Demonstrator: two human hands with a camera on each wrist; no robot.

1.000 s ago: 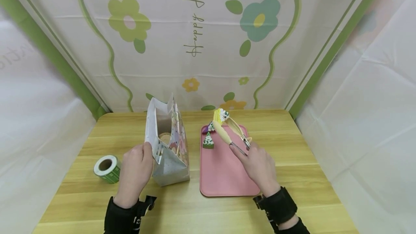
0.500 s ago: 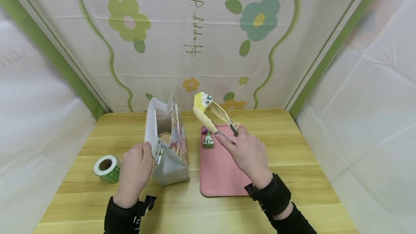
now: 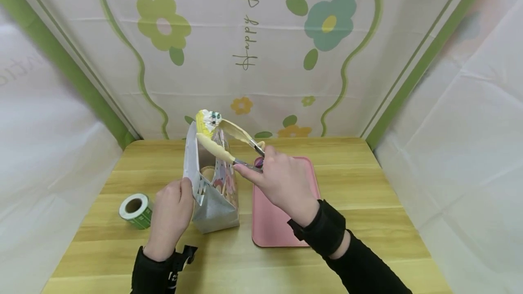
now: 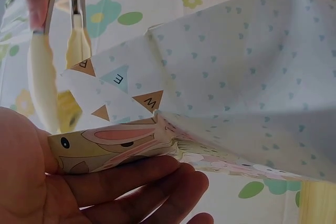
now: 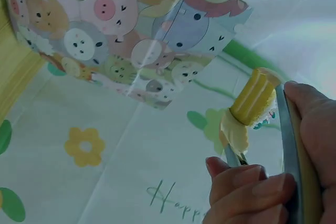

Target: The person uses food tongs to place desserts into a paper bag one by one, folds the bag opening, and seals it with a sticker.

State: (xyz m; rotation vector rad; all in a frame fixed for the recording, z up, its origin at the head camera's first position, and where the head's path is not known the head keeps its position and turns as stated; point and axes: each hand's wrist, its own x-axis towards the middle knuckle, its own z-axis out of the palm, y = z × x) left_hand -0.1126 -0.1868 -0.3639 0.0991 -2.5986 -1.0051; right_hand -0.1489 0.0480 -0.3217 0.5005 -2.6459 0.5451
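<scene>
My left hand [image 3: 170,208] pinches the rim of a standing paper bag [image 3: 216,214] with cartoon animals on its side. In the left wrist view, its fingers [image 4: 136,184] lie under the folded edge. My right hand [image 3: 283,183] grips metal tongs with cream-coloured tips [image 3: 214,149]. Between those tips is a yellow toy cake slice [image 3: 203,124] with white topping, held above the bag's open mouth. A round tan item [image 3: 207,173] shows inside the bag. The right wrist view shows the layered side of the cake slice [image 5: 254,98].
A pink tray [image 3: 273,230] lies right of the bag, partly under my right arm. A purple piece [image 3: 259,162] peeks out at its far left corner. The green and white label roll [image 3: 138,212] stands left of the bag. A printed cloth hangs behind the table.
My right hand has carried the tongs and cake slice leftward from over the tray to above the bag. It now covers the green cake piece on the tray. My left hand keeps its place.
</scene>
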